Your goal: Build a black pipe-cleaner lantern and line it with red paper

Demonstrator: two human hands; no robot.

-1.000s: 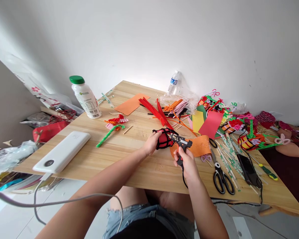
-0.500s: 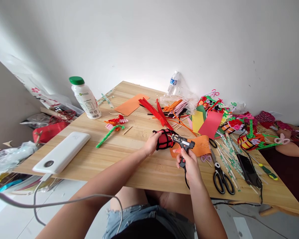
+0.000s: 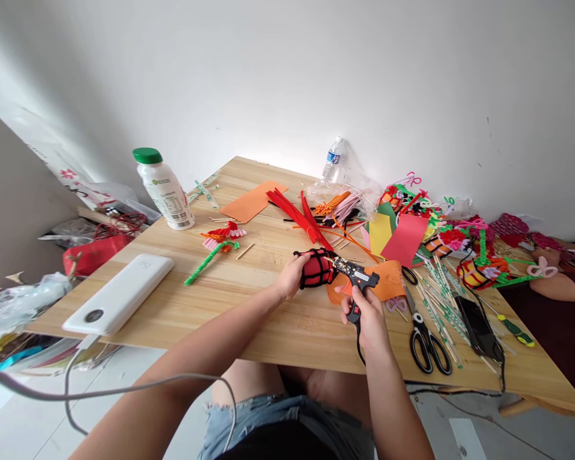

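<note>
My left hand [image 3: 291,276] is closed around a small red lantern-shaped piece with black ribs [image 3: 316,269], held just above the wooden table [image 3: 249,306]. My right hand [image 3: 370,319] grips the handle of a black hot glue gun [image 3: 359,281], whose nozzle points left and touches the red piece's right side. The gun's black cord [image 3: 359,348] drops off the table's front edge. An orange foam sheet [image 3: 386,282] lies under the gun.
Black scissors [image 3: 426,342] and a dark phone [image 3: 479,327] lie to the right among sticks and pipe-cleaner crafts [image 3: 479,268]. Red pipe cleaners [image 3: 299,217], coloured paper [image 3: 405,237], a white bottle [image 3: 165,188], a water bottle [image 3: 334,160] and a white power bank [image 3: 119,292] also lie about.
My right hand and the glue gun have shifted slightly right and lower, the gun tilting flatter against the red piece. My left hand has stayed put.
</note>
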